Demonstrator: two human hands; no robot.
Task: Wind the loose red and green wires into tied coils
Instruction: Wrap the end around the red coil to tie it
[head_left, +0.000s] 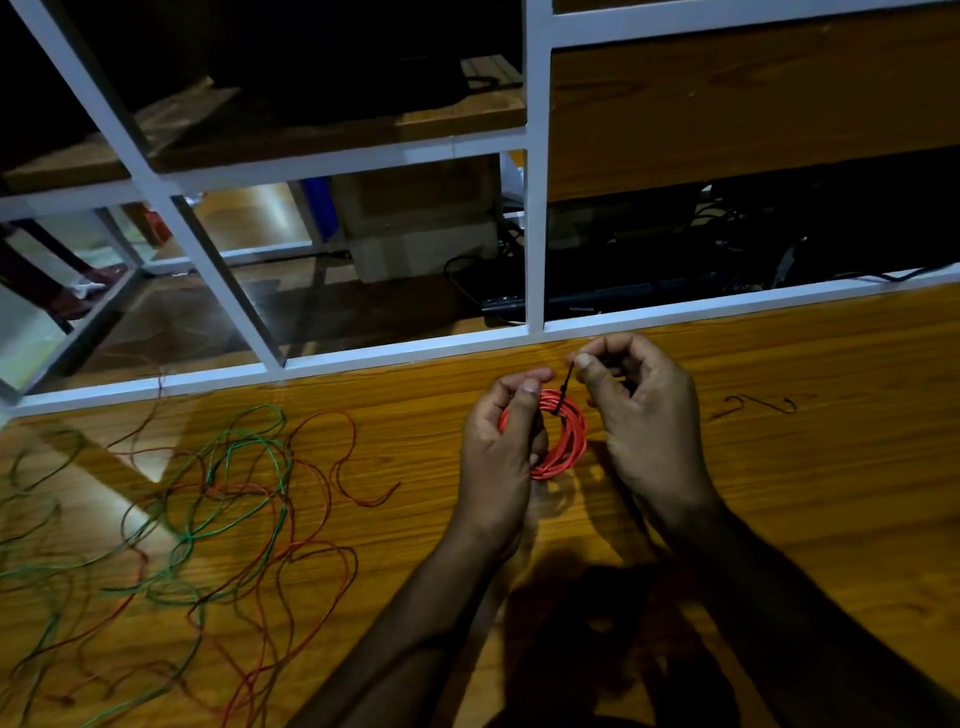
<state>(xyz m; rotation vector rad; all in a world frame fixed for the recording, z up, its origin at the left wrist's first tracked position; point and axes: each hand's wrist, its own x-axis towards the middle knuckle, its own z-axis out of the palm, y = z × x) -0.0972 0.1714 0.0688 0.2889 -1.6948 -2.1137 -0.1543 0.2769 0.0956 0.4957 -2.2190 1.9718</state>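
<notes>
A small red wire coil (567, 441) hangs just above the wooden table (779, 467). My left hand (501, 447) grips the coil's left side, thumb over the strands. A thin black tie (565, 391) wraps the coil's top, and my right hand (641, 415) pinches its upper end between thumb and forefinger. A tangle of loose red wires (332, 467) and green wires (234, 467) sprawls over the table's left half.
Black ties (761, 404) lie on the table to the right of my hands. A white metal frame (535, 208) runs along the table's far edge, with dark shelves, boxes and cables behind it.
</notes>
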